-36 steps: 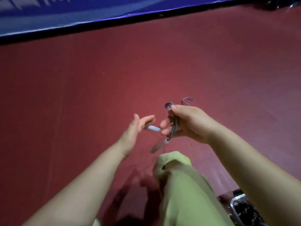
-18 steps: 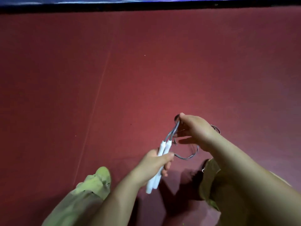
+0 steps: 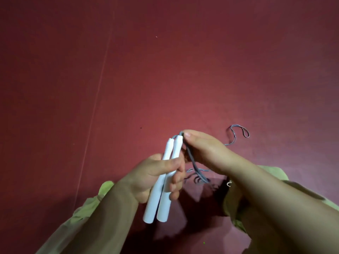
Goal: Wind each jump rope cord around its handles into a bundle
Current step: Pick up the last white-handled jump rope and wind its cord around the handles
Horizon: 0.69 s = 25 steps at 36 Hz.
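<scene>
Two white jump rope handles (image 3: 166, 182) lie side by side, tilted, tops up and to the right. My left hand (image 3: 156, 173) grips both around their middle. A thin grey cord (image 3: 199, 173) leaves the handle tops and hangs down in strands beneath my right hand (image 3: 203, 149), which pinches the cord just at the handle tops. More of the cord lies looped on the floor (image 3: 238, 132) beyond my right wrist. Part of the cord is hidden behind my right hand.
A dark red mat floor (image 3: 165, 70) fills the view, with a faint seam line (image 3: 97, 99) running down the left. My knees in olive-green trousers (image 3: 271, 173) show under both forearms.
The view has tilted down and the hands look closer. My left hand keeps its grip on the handles. My right hand has shifted onto the handle tops, and a cord loop now lies farther right.
</scene>
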Tool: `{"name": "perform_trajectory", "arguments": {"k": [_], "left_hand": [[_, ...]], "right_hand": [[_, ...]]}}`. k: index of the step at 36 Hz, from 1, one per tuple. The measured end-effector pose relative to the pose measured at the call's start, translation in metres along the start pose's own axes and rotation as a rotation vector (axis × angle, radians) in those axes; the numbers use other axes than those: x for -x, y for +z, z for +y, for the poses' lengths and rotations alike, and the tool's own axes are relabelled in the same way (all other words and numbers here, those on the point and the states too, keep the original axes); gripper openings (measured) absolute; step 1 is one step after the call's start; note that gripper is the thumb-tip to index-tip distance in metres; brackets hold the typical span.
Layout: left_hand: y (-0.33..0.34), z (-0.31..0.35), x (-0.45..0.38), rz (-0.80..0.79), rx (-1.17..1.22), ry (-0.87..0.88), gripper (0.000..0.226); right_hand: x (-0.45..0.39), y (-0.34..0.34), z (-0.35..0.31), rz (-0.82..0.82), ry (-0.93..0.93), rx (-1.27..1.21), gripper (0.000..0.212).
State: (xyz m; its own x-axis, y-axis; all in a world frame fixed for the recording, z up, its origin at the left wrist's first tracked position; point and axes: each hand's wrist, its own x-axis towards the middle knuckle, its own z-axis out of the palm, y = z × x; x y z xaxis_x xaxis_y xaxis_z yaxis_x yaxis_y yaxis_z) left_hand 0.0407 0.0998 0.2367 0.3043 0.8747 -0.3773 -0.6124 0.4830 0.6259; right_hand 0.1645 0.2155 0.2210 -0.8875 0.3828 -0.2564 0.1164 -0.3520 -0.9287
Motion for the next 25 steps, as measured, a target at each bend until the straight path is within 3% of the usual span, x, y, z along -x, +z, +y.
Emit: {"name": "perform_trajectory", "arguments": {"k": [2, 6, 8, 11, 13, 18, 21, 25], "left_hand": [[-0.001, 0.003, -0.001, 0.001, 0.041, 0.048, 0.034], [-0.013, 0.012, 0.001, -0.009, 0.204, 0.187, 0.032], [-0.020, 0.016, 0.003, -0.007, 0.248, 0.238, 0.044], [-0.024, 0.019, 0.004, 0.124, 0.248, 0.279, 0.071], [-0.024, 0.022, 0.005, 0.261, 0.172, 0.262, 0.075], [-0.031, 0.024, 0.008, 0.553, -0.218, 0.124, 0.041], [-0.034, 0.020, 0.010, 0.580, -0.382, 0.021, 0.033], [-0.036, 0.008, 0.005, 0.539, -0.698, -0.203, 0.005]], "right_hand": [[-0.004, 0.000, 0.003, 0.040, 0.058, -0.079, 0.039], [-0.007, 0.001, 0.002, 0.084, 0.093, 0.018, 0.049], [-0.006, 0.003, 0.001, 0.044, 0.093, 0.047, 0.055], [-0.007, 0.006, 0.004, -0.011, 0.070, 0.206, 0.059], [-0.007, 0.009, 0.003, -0.036, 0.045, 0.369, 0.063], [-0.006, 0.006, -0.009, -0.041, 0.035, 0.611, 0.048], [-0.004, -0.001, -0.018, -0.058, 0.012, 0.797, 0.020], [0.000, -0.002, -0.021, -0.113, -0.050, 1.003, 0.011]]}}
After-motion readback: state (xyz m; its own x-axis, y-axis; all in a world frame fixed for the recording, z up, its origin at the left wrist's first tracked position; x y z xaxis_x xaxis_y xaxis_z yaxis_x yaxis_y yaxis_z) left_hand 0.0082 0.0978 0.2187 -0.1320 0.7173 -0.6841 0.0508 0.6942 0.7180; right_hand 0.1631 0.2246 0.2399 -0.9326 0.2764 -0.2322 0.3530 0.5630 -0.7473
